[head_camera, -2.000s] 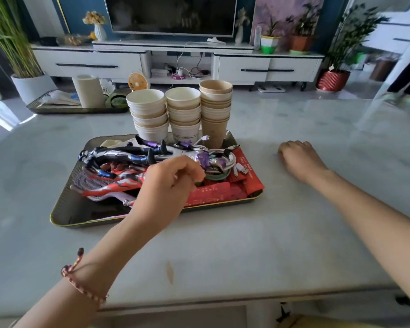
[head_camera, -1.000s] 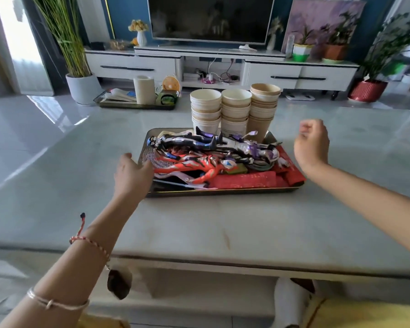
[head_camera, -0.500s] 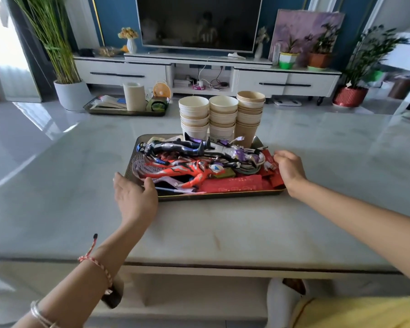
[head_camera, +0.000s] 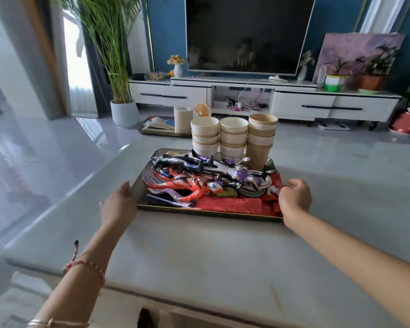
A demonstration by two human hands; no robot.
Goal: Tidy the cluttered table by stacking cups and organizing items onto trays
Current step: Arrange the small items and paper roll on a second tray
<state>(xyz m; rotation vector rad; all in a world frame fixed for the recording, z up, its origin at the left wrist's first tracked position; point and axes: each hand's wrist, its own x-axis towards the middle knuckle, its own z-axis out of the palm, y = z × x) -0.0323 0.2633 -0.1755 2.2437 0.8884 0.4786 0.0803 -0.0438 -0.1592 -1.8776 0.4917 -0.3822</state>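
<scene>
A dark rectangular metal tray with a gold rim [head_camera: 211, 213] sits in the middle of a pale marble table [head_camera: 199, 256]. The hands are wide apart, one at each short end of the tray. The left hand [head_camera: 118, 205] lies against the left rim with its back to the camera; whether its fingers grip the edge cannot be told. The right hand [head_camera: 295, 197] has its fingers curled over the right rim and holds it.

At the far end of the tray stand three stacks of paper cups side by side: two white stacks [head_camera: 205, 138] [head_camera: 232, 142] and a brown stack [head_camera: 260, 140]. In front of them lie a red and silver toy figure [head_camera: 187, 185], a dark blue and silver toy figure [head_camera: 187, 162] and flat red packets [head_camera: 230, 204], piled together and touching.
</scene>
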